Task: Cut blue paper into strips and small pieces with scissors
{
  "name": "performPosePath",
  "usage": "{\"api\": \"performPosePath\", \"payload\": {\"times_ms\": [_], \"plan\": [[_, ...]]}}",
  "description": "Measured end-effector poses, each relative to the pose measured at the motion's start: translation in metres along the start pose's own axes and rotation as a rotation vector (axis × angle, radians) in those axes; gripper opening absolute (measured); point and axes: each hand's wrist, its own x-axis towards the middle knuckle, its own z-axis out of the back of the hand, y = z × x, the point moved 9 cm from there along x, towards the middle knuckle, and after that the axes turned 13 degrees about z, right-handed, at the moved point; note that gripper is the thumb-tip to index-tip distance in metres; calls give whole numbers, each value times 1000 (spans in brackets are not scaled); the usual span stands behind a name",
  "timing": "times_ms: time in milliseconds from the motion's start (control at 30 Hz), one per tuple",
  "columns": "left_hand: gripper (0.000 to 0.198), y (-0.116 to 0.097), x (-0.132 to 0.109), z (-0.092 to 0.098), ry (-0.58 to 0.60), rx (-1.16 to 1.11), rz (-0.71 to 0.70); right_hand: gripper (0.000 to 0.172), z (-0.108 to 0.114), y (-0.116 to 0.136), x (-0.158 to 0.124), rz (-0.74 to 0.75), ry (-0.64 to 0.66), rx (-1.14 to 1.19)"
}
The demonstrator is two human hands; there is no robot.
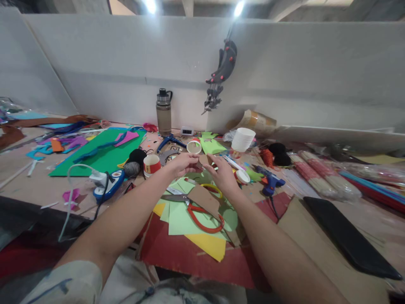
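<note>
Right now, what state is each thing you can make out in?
Small brown cardboard piece: held by left hand and right hand
Orange-handled metal scissors: lying, partly covered
Tall translucent grey bottle: upright, capped
White round paper cups: stacked
Blue plastic glue gun: lying down
Green rectangular sheet: flat, partly covered

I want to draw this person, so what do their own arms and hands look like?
The left hand and right hand are bare. The left arm is bare up to a pale sleeve with a dark blue streak on it. The right arm is bare as far as the picture shows.
</note>
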Motion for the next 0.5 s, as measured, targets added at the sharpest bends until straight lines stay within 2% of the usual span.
{"api": "performPosePath", "payload": {"times_ms": [233,500], "plan": [[16,-1,-1,0,9,-86,-5,58,1,1,1,17,0,-5],[12,0,-1,0,12,-109,9,55,2,2,0,23,-12,10]]}}
